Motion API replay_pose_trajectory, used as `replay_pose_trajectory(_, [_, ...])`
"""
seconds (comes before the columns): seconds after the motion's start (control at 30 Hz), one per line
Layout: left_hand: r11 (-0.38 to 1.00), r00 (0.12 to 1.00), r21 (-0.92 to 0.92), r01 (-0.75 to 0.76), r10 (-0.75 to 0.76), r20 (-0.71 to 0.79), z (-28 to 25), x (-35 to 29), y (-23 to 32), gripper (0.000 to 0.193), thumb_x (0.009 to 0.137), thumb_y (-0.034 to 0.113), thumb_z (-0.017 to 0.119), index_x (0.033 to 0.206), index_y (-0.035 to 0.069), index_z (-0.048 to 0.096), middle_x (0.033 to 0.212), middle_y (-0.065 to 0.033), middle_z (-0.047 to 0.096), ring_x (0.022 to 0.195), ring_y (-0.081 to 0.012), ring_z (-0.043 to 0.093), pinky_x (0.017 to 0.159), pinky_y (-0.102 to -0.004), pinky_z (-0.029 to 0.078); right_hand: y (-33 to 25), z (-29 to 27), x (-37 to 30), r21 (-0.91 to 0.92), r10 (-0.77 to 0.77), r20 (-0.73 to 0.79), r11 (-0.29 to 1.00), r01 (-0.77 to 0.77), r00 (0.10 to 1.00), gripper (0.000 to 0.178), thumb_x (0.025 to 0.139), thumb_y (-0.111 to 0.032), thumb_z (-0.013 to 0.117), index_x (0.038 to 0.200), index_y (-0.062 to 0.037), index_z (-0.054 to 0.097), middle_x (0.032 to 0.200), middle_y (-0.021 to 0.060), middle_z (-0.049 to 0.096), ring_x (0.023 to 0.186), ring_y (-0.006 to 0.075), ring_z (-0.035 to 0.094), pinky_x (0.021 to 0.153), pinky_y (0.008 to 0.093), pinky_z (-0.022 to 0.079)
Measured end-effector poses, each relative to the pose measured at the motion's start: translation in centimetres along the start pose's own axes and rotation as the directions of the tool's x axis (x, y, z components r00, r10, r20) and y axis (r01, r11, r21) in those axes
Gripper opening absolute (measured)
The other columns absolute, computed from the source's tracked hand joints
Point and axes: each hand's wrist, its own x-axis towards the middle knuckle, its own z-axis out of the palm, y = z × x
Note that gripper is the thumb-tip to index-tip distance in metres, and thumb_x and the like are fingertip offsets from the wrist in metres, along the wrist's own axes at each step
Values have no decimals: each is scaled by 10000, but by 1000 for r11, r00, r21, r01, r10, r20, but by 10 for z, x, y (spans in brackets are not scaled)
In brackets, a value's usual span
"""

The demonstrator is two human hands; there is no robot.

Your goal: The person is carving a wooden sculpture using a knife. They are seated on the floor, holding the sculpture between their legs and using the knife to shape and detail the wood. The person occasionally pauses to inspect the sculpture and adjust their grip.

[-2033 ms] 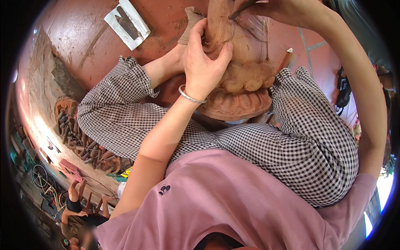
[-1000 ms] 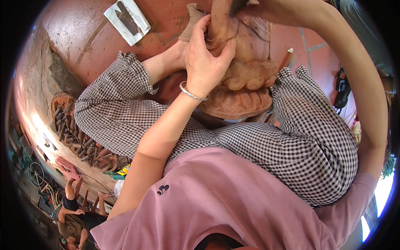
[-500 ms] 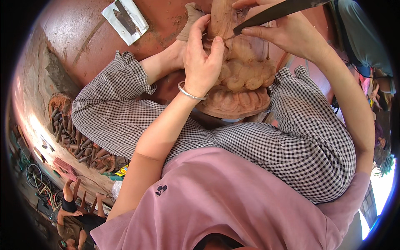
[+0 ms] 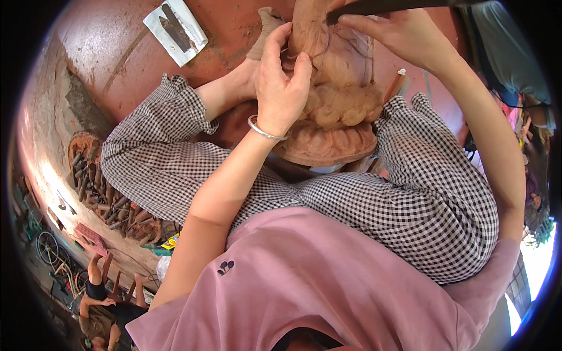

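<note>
A carved brown wooden figure [image 4: 342,105] stands between my legs, with rounded lumps above a ridged base. My left hand [image 4: 282,82], with a silver bangle at the wrist, grips the left side of the carving, thumb and forefinger spread around its upper part. In my right hand [image 4: 404,36] is a long dark flat blade [image 4: 392,7], held at the carving's upper right. Its narrow end lies near the wood; whether it touches I cannot tell. The right fingers are partly cut off by the upper edge.
On the red tiled floor, a white sheet [image 4: 186,45] bears two dark flat blades. A basket heaped with wooden-handled tools [image 4: 111,199] stands by the wall at left. A person [image 4: 102,310] sits at lower left. Grey cloth [image 4: 509,52] hangs at upper right.
My right hand and the blade have moved up and slightly away from me along the carving. The carving has shifted slightly left; my left hand keeps its grip.
</note>
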Motion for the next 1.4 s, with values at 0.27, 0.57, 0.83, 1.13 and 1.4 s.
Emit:
replay_pose_trajectory(0.27, [998, 998, 22, -57, 58, -30, 2, 0, -4, 479, 885, 92, 605, 1331, -11, 463, 1160, -150, 633, 856, -188, 673, 749, -290, 555, 18, -9, -38, 328, 167, -24, 933, -150, 986, 276, 887, -159, 728, 1110, -8, 666, 1116, 52, 652, 970, 137, 634, 832, 262, 501])
replay_pose_trajectory(0.57, [999, 999, -24, -27, 27, -39, 3, 0, -5, 491, 876, 104, 609, 1329, -13, 462, 1181, -171, 631, 867, -217, 691, 760, -298, 558, 14, 14, -35, 16, 98, -126, 995, -97, 987, 128, 881, -63, 707, 998, -13, 701, 1106, 34, 654, 988, 108, 603, 858, 242, 474])
replay_pose_trajectory(0.83, [1000, 997, 20, -5, 6, -78, 3, 0, -6, 475, 855, 125, 621, 1293, -9, 496, 1131, -176, 636, 1012, -300, 638, 878, -371, 507, 0, 16, -31, -209, 47, -66, 976, -60, 997, 185, 880, -48, 705, 1064, -25, 716, 1004, 16, 639, 922, 92, 600, 763, 226, 481])
replay_pose_trajectory(1.13, [999, 997, 38, -2, 5, -79, 3, -1, -7, 486, 835, 131, 628, 1282, -14, 501, 1131, -191, 636, 996, -334, 636, 893, -390, 495, 0, 20, -33, -210, 2, -127, 977, -29, 992, 199, 801, -44, 784, 982, 0, 716, 1073, 49, 586, 989, 105, 597, 827, 210, 481])
replay_pose_trajectory(1.4, [980, 995, 190, -63, 76, -63, 5, -4, 0, 530, 868, 160, 667, 1334, -2, 474, 1185, -177, 623, 1038, -269, 645, 882, -352, 517, -9, 21, -31, -193, 154, -149, 964, -182, 977, 202, 863, -81, 735, 1035, 1, 666, 953, 22, 662, 870, 73, 619, 762, 206, 497])
